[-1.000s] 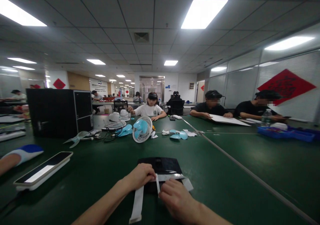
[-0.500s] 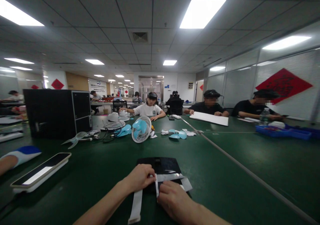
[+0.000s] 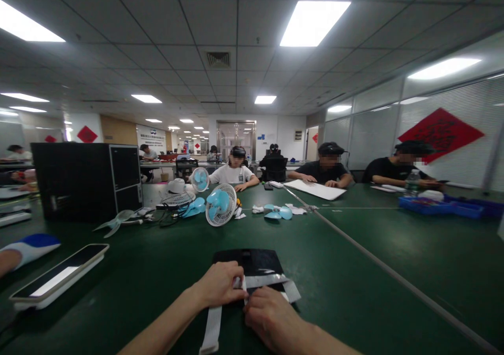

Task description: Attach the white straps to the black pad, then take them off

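A flat black panel (image 3: 255, 260) lies on the green table (image 3: 354, 302) in front of me, with light flat bands across its near part. My left hand (image 3: 221, 285) is closed at the panel's left side, its fingertips pinching a narrow white strip (image 3: 245, 282). Just to the right, my right hand (image 3: 271, 315) is closed, with its fingers at the lower part of the same strip. One ribbed white band (image 3: 211, 326) trails toward me beneath my left wrist. Another band end (image 3: 292, 291) sticks out at the panel's right. My hands partly cover the panel's near side.
A phone on a white block (image 3: 59, 276) lies at left, near another person's sleeved arm (image 3: 33, 247). Beyond are a black computer case (image 3: 79, 181), fan parts (image 3: 220, 205) and blue blades (image 3: 277, 211). Co-workers sit across, near a white board (image 3: 315, 189) and blue trays (image 3: 441, 208).
My left fingertips have moved slightly down along the strip, closer to my right fingers. Across the table, a person now holds up a small fan cage, and the white board lies flatter.
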A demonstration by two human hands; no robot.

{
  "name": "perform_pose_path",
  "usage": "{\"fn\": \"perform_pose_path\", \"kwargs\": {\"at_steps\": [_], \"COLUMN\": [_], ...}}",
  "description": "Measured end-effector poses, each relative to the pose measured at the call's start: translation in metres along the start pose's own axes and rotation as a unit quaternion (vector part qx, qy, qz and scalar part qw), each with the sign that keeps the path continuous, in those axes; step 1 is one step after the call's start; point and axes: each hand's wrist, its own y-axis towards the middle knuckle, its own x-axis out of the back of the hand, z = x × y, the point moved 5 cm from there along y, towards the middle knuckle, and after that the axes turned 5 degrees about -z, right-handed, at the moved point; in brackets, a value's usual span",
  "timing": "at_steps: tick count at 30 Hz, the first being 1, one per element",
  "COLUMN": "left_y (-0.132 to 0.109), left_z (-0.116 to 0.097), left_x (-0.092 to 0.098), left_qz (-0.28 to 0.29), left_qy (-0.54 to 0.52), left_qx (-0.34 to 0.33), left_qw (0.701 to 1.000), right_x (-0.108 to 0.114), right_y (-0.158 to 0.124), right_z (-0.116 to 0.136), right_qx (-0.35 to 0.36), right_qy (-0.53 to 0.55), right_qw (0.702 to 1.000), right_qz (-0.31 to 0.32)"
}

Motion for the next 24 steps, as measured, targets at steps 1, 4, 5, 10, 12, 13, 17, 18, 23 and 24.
{"fn": "perform_pose_path", "kwargs": {"at_steps": [1,4,5,10,12,13,17,18,23,24], "left_y": [0.0,0.001,0.001,0.003,0.003,0.003,0.003,0.003,0.002,0.002], "left_z": [0.0,0.0,0.001,0.002,0.001,0.0,-0.001,-0.001,0.004,0.005], "left_x": [0.0,-0.002,-0.003,-0.007,-0.006,-0.006,-0.003,-0.002,-0.003,-0.002], "left_qz": [0.001,0.0,-0.002,-0.004,-0.004,-0.003,0.006,0.008,0.011,0.01], "left_qy": [0.002,0.01,0.011,0.002,-0.003,-0.004,-0.009,-0.012,-0.043,-0.05], "left_qx": [0.0,-0.003,-0.005,0.003,0.011,0.014,0.03,0.034,0.036,0.035], "left_qw": [1.0,1.0,1.0,1.0,1.0,1.0,0.999,0.999,0.998,0.998], "right_x": [0.002,0.008,0.01,0.011,0.01,0.009,0.007,0.005,0.001,0.001], "right_y": [0.0,-0.001,-0.001,-0.002,-0.002,-0.001,0.002,0.003,0.013,0.015], "right_z": [0.001,-0.001,-0.003,-0.01,-0.01,-0.01,-0.014,-0.016,-0.026,-0.027], "right_qx": [-0.004,-0.036,-0.057,-0.126,-0.122,-0.122,-0.139,-0.146,-0.165,-0.168], "right_qy": [0.005,0.025,0.031,0.049,0.048,0.046,0.04,0.036,0.01,0.007], "right_qw": [1.0,0.999,0.998,0.991,0.991,0.991,0.99,0.989,0.986,0.986], "right_qz": [0.001,-0.011,-0.021,-0.019,-0.007,-0.005,-0.004,-0.003,0.008,0.011]}}
